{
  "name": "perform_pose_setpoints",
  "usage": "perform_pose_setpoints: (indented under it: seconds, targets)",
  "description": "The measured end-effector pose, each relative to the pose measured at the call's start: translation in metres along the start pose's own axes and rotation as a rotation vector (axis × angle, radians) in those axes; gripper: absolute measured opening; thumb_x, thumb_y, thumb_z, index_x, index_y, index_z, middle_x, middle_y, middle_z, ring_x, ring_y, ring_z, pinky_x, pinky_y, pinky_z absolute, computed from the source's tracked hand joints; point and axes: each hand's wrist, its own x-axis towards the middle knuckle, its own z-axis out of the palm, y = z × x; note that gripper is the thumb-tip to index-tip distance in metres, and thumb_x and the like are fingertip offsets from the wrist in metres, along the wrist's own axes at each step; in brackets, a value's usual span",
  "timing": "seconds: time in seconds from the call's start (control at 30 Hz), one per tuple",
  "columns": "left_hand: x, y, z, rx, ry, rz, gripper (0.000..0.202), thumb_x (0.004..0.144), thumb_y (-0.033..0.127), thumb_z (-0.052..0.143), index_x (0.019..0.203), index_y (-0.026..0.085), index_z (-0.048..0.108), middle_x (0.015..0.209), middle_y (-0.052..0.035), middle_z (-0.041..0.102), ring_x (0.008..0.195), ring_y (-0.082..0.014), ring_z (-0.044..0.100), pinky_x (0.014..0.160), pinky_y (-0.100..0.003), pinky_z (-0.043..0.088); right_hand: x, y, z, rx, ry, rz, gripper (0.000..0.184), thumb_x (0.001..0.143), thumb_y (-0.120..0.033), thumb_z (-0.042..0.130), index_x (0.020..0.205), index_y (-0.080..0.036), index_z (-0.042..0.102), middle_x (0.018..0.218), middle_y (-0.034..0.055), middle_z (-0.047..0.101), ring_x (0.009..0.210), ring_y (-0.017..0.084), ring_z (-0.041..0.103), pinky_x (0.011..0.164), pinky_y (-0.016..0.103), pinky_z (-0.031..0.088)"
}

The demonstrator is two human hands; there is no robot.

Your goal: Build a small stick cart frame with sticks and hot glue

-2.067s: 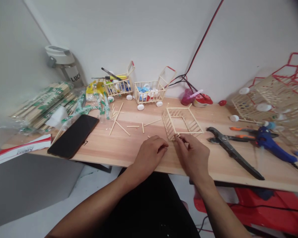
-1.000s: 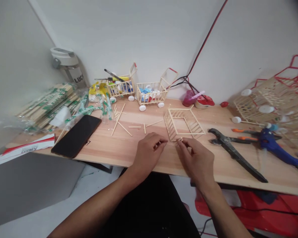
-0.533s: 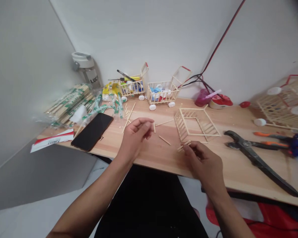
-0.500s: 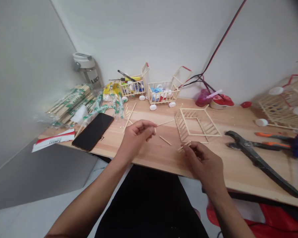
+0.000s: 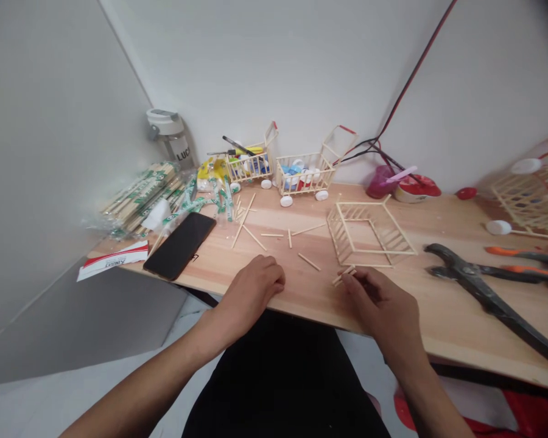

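Note:
Between the thumb and fingers of my right hand (image 5: 383, 301) are a few short wooden sticks (image 5: 344, 275), held low over the table's front. My left hand (image 5: 257, 283) rests at the table's front edge, its fingers curled closed and no stick showing in them. Just beyond it lie loose cut sticks: a short stick (image 5: 290, 238), a longer stick (image 5: 309, 229) touching or nearly touching it, and another short stick (image 5: 309, 261) between my hands. An open box-shaped stick frame (image 5: 383, 252) with slatted sides stands behind my right hand.
Two small stick carts (image 5: 305, 181) with white wheels stand at the wall. A phone (image 5: 180, 245), bundled sticks (image 5: 139, 191) and a bottle (image 5: 171, 137) are on the left. Large black-handled pliers (image 5: 488, 298), orange-handled pliers (image 5: 525, 274) and another cart (image 5: 534, 194) occupy the right.
My left hand has let go of a small stick, which now lies on the table, and has drawn back toward the front edge. My right hand still holds its sticks. The view has shifted slightly.

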Motion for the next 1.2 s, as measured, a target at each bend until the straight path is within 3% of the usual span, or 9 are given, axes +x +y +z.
perform_pose_setpoints:
  seconds: [0.1, 0.17, 0.27, 0.37, 0.47, 0.6, 0.8, 1.07, 1.2]
  targets:
    - [0.0, -0.004, -0.002, 0.046, 0.036, -0.004, 0.016, 0.094, 0.013, 0.05, 0.08, 0.018, 0.056, 0.086, -0.0028, 0.06, 0.086, -0.0186, 0.054, 0.077, -0.03, 0.043, -0.001, -0.001, -0.001, 0.007, 0.015, -0.012, 0.028, 0.087, -0.049, 0.06, 0.086, -0.023, 0.07, 0.08, 0.0007, 0.073, 0.071, 0.016, 0.067, 0.064, 0.024, 0.049]
    - [-0.001, -0.01, -0.009, 0.047, 0.124, -0.059, 0.014, 0.093, 0.013, 0.05, 0.081, 0.018, 0.055, 0.081, -0.0015, 0.061, 0.08, -0.0173, 0.056, 0.072, -0.029, 0.043, -0.002, -0.002, -0.002, 0.01, 0.024, -0.016, 0.027, 0.087, -0.048, 0.06, 0.087, -0.023, 0.07, 0.08, 0.0005, 0.073, 0.071, 0.016, 0.067, 0.065, 0.023, 0.049]
    - [-0.004, -0.023, -0.028, 0.019, 0.28, -0.132, 0.013, 0.09, 0.012, 0.051, 0.085, 0.02, 0.06, 0.079, 0.0008, 0.067, 0.075, -0.0152, 0.061, 0.071, -0.026, 0.045, -0.002, -0.002, -0.003, 0.008, 0.019, -0.017, 0.027, 0.088, -0.048, 0.06, 0.087, -0.023, 0.07, 0.081, 0.0004, 0.073, 0.072, 0.016, 0.067, 0.065, 0.023, 0.05]
    - [-0.004, -0.04, -0.051, 0.074, 0.448, -0.155, 0.013, 0.089, 0.021, 0.056, 0.095, 0.021, 0.068, 0.095, -0.0024, 0.075, 0.085, -0.0178, 0.068, 0.077, -0.028, 0.049, -0.002, -0.001, -0.003, 0.0, 0.008, -0.012, 0.028, 0.087, -0.049, 0.06, 0.086, -0.023, 0.07, 0.081, 0.0005, 0.073, 0.073, 0.016, 0.067, 0.065, 0.024, 0.05]
    - [-0.001, -0.057, -0.068, 0.167, 0.552, -0.271, 0.013, 0.085, 0.024, 0.06, 0.09, 0.02, 0.072, 0.095, -0.0038, 0.077, 0.087, -0.0209, 0.069, 0.08, -0.03, 0.05, -0.002, 0.0, -0.003, 0.012, 0.009, -0.005, 0.029, 0.088, -0.049, 0.059, 0.086, -0.023, 0.07, 0.081, 0.0004, 0.073, 0.073, 0.016, 0.067, 0.066, 0.024, 0.05]
    - [0.004, -0.069, -0.078, 0.28, 0.586, -0.358, 0.013, 0.085, 0.026, 0.059, 0.081, 0.021, 0.071, 0.086, -0.0036, 0.076, 0.082, -0.0217, 0.067, 0.077, -0.031, 0.047, -0.002, 0.0, -0.003, 0.019, 0.008, -0.009, 0.028, 0.088, -0.049, 0.059, 0.087, -0.023, 0.07, 0.082, 0.0003, 0.073, 0.076, 0.017, 0.068, 0.069, 0.024, 0.05]
    - [0.01, -0.07, -0.086, 0.405, 0.621, -0.438, 0.021, 0.092, 0.034, 0.051, 0.08, 0.02, 0.063, 0.077, -0.0044, 0.068, 0.072, -0.0202, 0.059, 0.066, -0.029, 0.038, -0.002, -0.001, -0.003, 0.001, 0.01, 0.004, 0.029, 0.088, -0.049, 0.059, 0.086, -0.023, 0.07, 0.081, 0.0009, 0.073, 0.073, 0.017, 0.067, 0.066, 0.025, 0.05]
    - [0.019, -0.067, -0.099, 0.471, 0.679, -0.434, 0.04, 0.096, 0.039, 0.043, 0.06, 0.021, 0.041, 0.055, 0.0005, 0.042, 0.055, -0.0157, 0.036, 0.058, -0.03, 0.022, -0.003, -0.002, -0.003, 0.029, 0.001, 0.005, 0.029, 0.088, -0.05, 0.059, 0.087, -0.023, 0.07, 0.081, 0.0014, 0.072, 0.072, 0.017, 0.066, 0.066, 0.025, 0.049]
    - [0.024, -0.069, -0.105, 0.4, 0.737, -0.393, 0.031, 0.092, 0.034, 0.048, 0.065, 0.02, 0.048, 0.06, 0.0002, 0.051, 0.06, -0.0158, 0.044, 0.06, -0.028, 0.029, -0.003, 0.0, -0.004, 0.007, 0.009, 0.003, 0.03, 0.088, -0.05, 0.059, 0.087, -0.022, 0.07, 0.079, 0.0014, 0.071, 0.069, 0.017, 0.064, 0.064, 0.026, 0.049]
